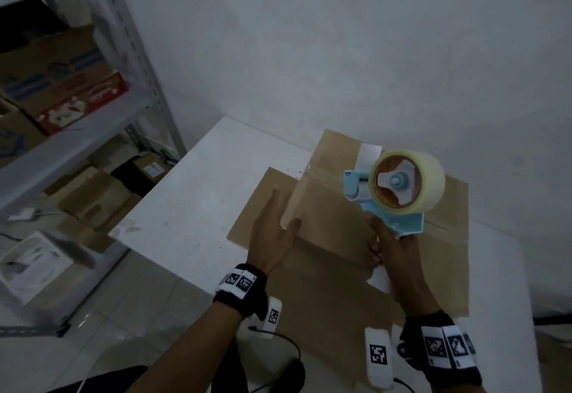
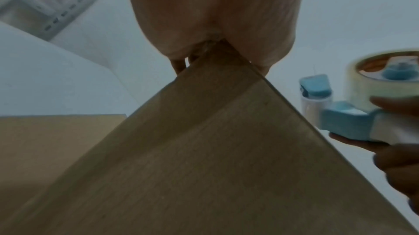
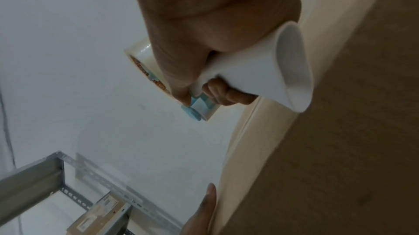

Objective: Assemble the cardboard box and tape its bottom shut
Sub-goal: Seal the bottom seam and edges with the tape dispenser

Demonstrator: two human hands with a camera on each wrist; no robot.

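Observation:
A brown cardboard box (image 1: 328, 216) stands on the white table (image 1: 185, 191) with its flaps folded shut on top. Clear tape (image 1: 325, 177) runs along the top seam and down the left side. My left hand (image 1: 280, 219) straddles the box's near-left top edge, fingers straight down the side and thumb on top; the left wrist view shows the palm (image 2: 215, 15) against that corner (image 2: 204, 149). My right hand (image 1: 390, 247) grips the white handle (image 3: 260, 70) of a blue tape dispenser (image 1: 399, 185), which is raised above the box with its clear roll (image 1: 408, 180) facing me.
A loose cardboard flap (image 1: 257, 207) lies flat on the table to the left of the box. A grey metal shelf rack (image 1: 62, 83) with cartons stands at the left, and more boxes sit on the floor (image 1: 93, 197). A white wall backs the table.

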